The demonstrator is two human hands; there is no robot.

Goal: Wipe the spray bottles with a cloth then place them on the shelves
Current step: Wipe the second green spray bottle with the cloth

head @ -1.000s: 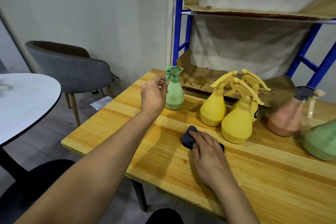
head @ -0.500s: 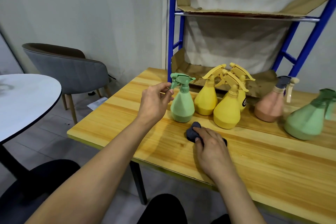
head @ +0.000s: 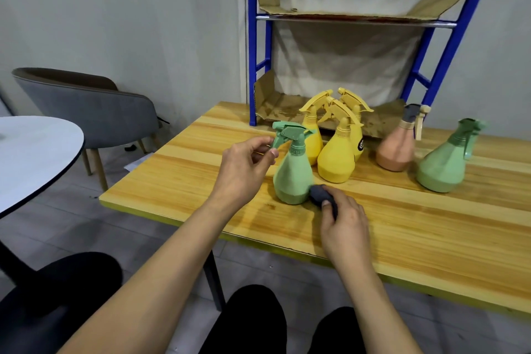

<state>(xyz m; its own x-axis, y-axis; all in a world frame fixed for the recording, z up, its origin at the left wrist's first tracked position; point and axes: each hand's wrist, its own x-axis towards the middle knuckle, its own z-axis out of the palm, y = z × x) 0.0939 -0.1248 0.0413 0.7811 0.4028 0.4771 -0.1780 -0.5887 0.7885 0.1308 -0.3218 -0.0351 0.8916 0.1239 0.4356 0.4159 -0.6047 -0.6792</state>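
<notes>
Just between green bottle [head: 293,172] and shelves [head: 356,19] — yellow bottles [head: 336,161]

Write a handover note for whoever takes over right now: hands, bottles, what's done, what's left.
Left hand pinches the trigger of the near green bottle, standing on the table.
Right hand grips the dark cloth against that bottle's base.
Three yellow bottles, a peach bottle and a second green bottle stand farther back.
Done: nothing shelved; the shelves hold only cardboard.
Left: wipe the bottles, then shelve all six.
</notes>
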